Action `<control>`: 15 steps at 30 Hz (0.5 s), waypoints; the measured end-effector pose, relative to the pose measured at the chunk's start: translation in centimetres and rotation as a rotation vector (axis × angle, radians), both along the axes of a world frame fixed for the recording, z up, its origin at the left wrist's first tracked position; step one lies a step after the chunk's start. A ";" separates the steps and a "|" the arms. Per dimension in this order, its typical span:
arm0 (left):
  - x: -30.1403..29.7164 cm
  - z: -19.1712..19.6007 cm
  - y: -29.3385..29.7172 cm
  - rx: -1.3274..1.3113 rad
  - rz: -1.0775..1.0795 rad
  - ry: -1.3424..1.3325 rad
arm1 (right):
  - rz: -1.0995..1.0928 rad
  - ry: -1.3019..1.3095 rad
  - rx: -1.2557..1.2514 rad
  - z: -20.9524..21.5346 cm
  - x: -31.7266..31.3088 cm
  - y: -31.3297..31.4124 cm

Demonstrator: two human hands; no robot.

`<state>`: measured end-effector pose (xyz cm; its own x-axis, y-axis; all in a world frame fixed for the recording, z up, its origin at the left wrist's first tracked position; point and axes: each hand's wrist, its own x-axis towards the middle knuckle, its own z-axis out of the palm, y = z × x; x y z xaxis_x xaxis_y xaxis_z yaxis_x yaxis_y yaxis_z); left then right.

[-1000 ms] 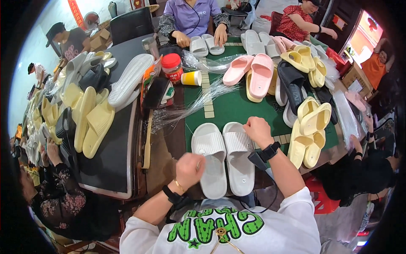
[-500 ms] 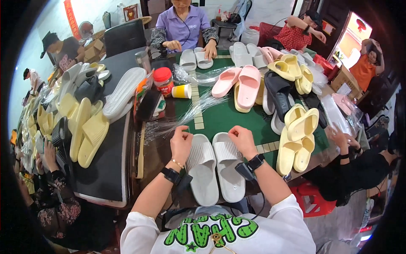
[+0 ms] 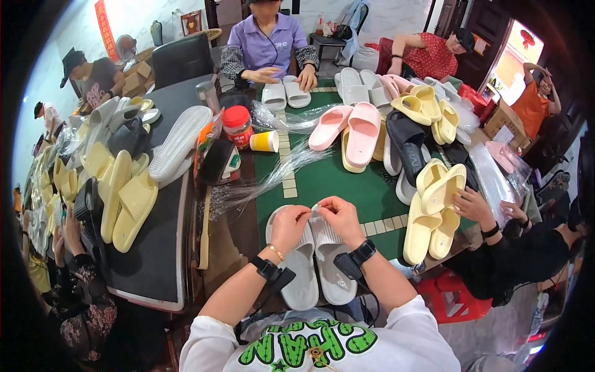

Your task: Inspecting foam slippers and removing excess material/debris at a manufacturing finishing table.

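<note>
Head view: grey slippers (image 3: 316, 260) are paired on the green tabletop (image 3: 322, 180); left hand (image 3: 290, 224) and right hand (image 3: 338, 217) are pinched closed at the toes; bagging looks undone.

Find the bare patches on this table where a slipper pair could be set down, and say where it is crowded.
Bare green mat lies between the hands' grey slippers, the pink slippers and the clear bags. A smaller gap sits left of the yellow slippers. The far right edge and the dark side table are crowded.
</note>
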<state>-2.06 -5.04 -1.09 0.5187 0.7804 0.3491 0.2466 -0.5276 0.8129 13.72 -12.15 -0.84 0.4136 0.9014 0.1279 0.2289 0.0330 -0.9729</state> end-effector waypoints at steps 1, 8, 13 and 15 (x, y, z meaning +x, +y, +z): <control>0.0 -0.1 0.0 0.045 0.009 -0.012 | -0.001 -0.002 0.006 0.2 -0.1 0.0; 0.1 -0.3 0.0 0.129 0.011 0.002 | -0.017 0.029 -0.033 0.2 -0.2 -0.3; 0.1 -0.3 -0.1 0.166 0.002 0.008 | 0.008 0.044 -0.011 0.1 -0.2 -0.3; 0.1 -0.4 -0.1 0.177 0.005 0.009 | 0.019 0.045 -0.018 0.2 -0.2 -0.3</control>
